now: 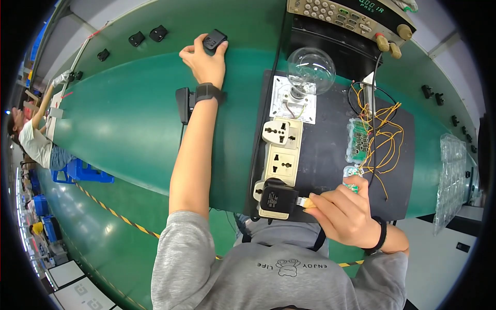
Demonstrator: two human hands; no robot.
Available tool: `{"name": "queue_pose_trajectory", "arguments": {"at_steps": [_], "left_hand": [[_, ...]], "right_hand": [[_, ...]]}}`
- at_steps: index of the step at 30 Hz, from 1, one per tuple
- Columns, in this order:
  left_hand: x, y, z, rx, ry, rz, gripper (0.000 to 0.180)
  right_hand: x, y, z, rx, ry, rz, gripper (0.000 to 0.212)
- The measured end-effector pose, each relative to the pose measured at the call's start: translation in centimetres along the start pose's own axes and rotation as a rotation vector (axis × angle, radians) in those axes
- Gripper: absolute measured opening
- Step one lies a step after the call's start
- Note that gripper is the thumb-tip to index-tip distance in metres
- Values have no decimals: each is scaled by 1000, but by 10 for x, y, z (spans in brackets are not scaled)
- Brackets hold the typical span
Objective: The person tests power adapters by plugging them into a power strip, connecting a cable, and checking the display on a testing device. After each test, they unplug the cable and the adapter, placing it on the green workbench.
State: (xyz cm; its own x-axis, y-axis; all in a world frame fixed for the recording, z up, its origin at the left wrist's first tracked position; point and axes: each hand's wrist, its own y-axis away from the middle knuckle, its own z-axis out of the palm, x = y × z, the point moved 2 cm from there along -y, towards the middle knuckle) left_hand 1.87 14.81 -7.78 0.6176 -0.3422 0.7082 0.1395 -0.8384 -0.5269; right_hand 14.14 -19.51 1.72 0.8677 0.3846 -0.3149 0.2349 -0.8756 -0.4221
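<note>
My left hand reaches to the far side of the green table, its fingers closed around a small black power adapter. Nearer my body, my right hand pinches a small white and tan plug. That plug meets the side of another black adapter, which sits in the near end of a cream power strip; how deep it goes in, I cannot tell. A white multi-socket adapter is plugged in at the strip's far end. Beside my right fingertips lies a small circuit board.
A clear glass bulb stands in a white holder behind the strip. Yellow wires tangle around a green board. A bench meter rises at the back. More black adapters lie far left. A co-worker works at left.
</note>
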Motion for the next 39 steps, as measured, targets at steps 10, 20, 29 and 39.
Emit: {"name": "queue_pose_trajectory", "arguments": {"at_steps": [10,20,29,39], "left_hand": [[4,4,-3,-147,191,-76,46],[-15,-1,12,-61,222,-79,58],[-2,3,16,-32,166,-34,55],[6,6,15,-56,77,-59,49]], "right_hand": [[13,-6,-10,-63,-55,-12,33],[222,17,-97,360,527,542,21],[484,143,-129,511,254,1097,65],[455,112,-133,710,-425,1077,30]]}}
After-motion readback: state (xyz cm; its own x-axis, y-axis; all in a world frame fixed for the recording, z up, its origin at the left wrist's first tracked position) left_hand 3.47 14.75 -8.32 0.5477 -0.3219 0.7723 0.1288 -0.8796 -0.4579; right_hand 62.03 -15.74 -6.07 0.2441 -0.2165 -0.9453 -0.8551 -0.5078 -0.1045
